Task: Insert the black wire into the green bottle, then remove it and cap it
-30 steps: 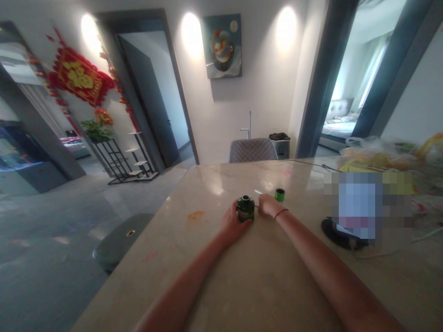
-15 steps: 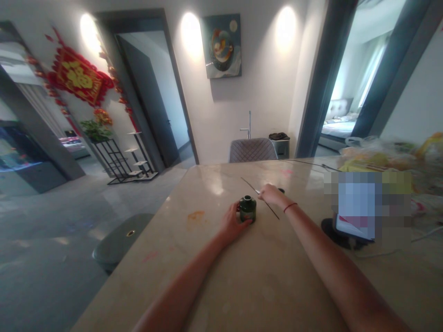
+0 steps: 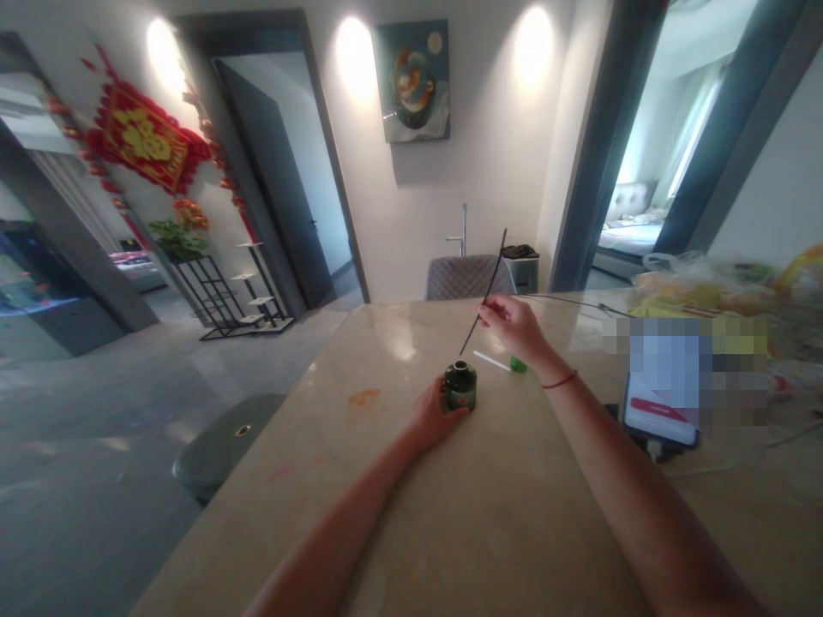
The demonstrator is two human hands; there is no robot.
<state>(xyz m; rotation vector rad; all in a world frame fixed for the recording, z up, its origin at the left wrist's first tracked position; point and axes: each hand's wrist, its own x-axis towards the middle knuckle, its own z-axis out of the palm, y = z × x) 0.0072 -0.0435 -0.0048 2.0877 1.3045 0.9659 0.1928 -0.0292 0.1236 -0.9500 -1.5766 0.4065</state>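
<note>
A small dark green bottle [image 3: 461,385] with an open neck stands on the beige marble table [image 3: 489,514]. My left hand [image 3: 429,417] is wrapped round its left side. Above and to the right of it, my right hand [image 3: 514,327] is raised off the table and pinches a thin black stick [image 3: 487,284] that slants up to the right; the stick's lower tip hangs just above the bottle's mouth. A white stick [image 3: 491,361] and a bright green cap [image 3: 518,364] lie on the table behind the bottle, partly hidden by my right wrist.
A phone on a black stand [image 3: 656,420] sits at the right, with bags and clutter [image 3: 720,296] behind it. A grey chair [image 3: 468,277] stands at the table's far end. A grey stool [image 3: 222,446] is by the left edge.
My right hand has picked the thin black stick up from the table and lifted it, tilting it upright over the bottle. My left hand has stayed on the bottle.
</note>
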